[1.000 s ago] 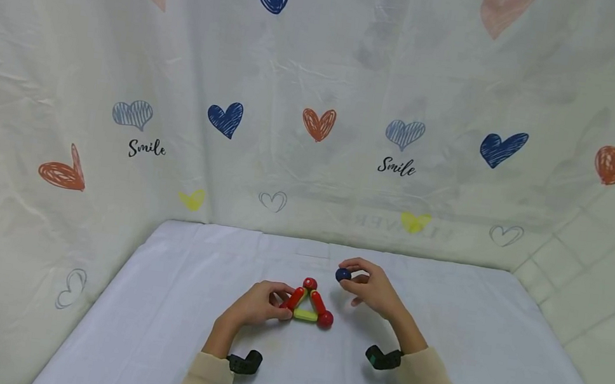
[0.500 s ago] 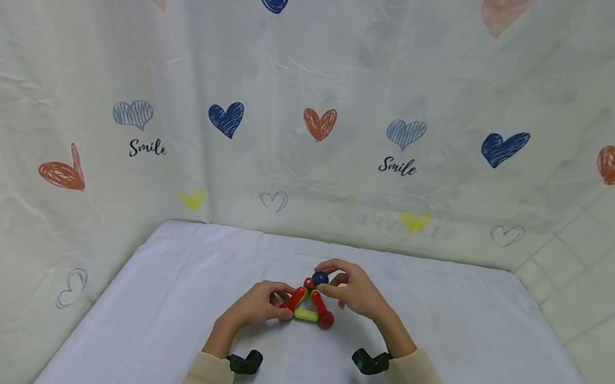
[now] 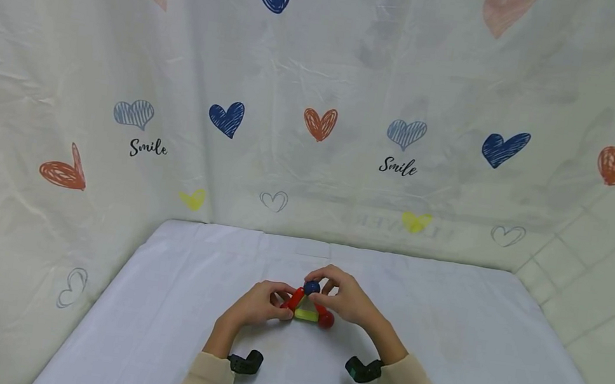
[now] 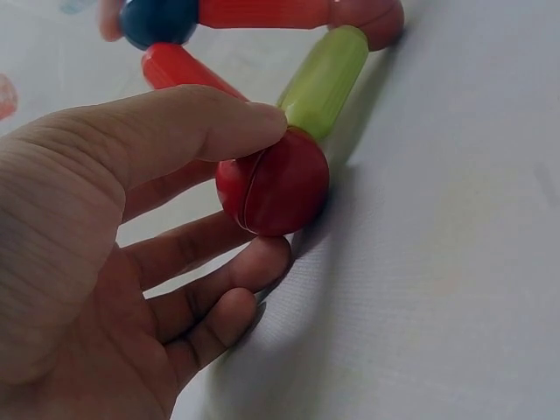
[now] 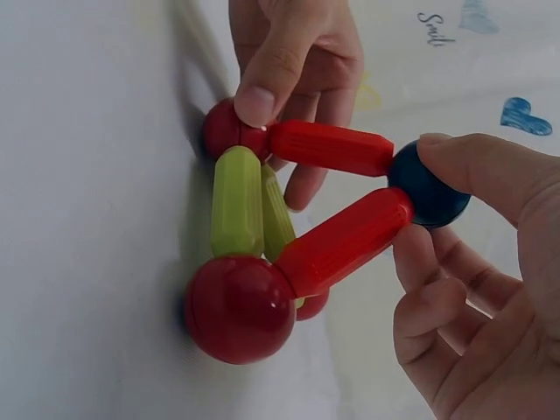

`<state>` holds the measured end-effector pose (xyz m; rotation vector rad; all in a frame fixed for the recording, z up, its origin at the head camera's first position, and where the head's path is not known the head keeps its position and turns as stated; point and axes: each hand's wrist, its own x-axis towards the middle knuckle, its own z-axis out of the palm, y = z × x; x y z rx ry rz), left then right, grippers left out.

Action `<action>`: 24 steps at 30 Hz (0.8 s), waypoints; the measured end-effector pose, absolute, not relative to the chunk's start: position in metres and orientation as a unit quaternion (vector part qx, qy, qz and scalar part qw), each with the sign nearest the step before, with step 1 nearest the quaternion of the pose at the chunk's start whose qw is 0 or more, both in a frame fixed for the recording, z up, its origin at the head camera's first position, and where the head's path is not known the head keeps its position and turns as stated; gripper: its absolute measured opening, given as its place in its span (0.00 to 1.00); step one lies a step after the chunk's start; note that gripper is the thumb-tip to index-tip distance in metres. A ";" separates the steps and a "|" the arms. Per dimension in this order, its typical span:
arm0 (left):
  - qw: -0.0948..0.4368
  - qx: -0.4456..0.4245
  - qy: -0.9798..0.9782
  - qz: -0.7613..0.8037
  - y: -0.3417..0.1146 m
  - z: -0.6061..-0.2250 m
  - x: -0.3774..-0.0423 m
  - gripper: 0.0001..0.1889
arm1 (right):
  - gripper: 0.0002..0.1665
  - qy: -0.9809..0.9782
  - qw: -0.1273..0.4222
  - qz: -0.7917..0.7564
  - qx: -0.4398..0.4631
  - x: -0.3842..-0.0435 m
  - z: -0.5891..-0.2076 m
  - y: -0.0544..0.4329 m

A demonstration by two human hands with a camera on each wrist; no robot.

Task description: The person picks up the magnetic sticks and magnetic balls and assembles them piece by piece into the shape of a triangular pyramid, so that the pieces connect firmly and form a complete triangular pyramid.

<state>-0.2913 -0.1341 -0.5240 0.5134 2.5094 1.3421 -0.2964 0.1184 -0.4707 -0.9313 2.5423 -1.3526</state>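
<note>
A small ball-and-rod toy frame lies on the table, with yellow-green rods (image 5: 237, 203) between red balls at its base. Two red rods (image 5: 350, 241) slope up to a dark blue ball (image 5: 429, 185), one at each side of it. My right hand (image 3: 348, 299) pinches that blue ball between thumb and fingers, its rod ends right at the ball. At the left corner my left hand (image 3: 258, 304) grips a red ball (image 4: 284, 184), thumb on top and fingers beneath. Another red ball (image 3: 326, 320) makes the right corner. A further red ball (image 5: 313, 304) shows partly hidden behind the frame.
A white cloth (image 3: 284, 381) covers the table. Behind it hangs a pale curtain (image 3: 324, 59) printed with hearts and "Smile". Each wrist wears a black camera, one on the left (image 3: 245, 362) and one on the right (image 3: 363, 370).
My right hand has carried the blue ball leftward and then down onto the upper ends of the red rods. The left hand has kept its grip on the corner ball.
</note>
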 end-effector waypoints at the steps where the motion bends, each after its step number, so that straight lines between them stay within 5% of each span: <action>1: 0.124 0.177 0.861 0.460 -0.134 -0.524 -0.291 0.20 | 0.18 0.840 0.055 -0.445 -0.305 -0.296 -0.471 0.118; 24: 0.112 0.174 0.862 0.462 -0.132 -0.525 -0.289 0.17 | 0.19 0.839 0.031 -0.454 -0.298 -0.294 -0.475 0.119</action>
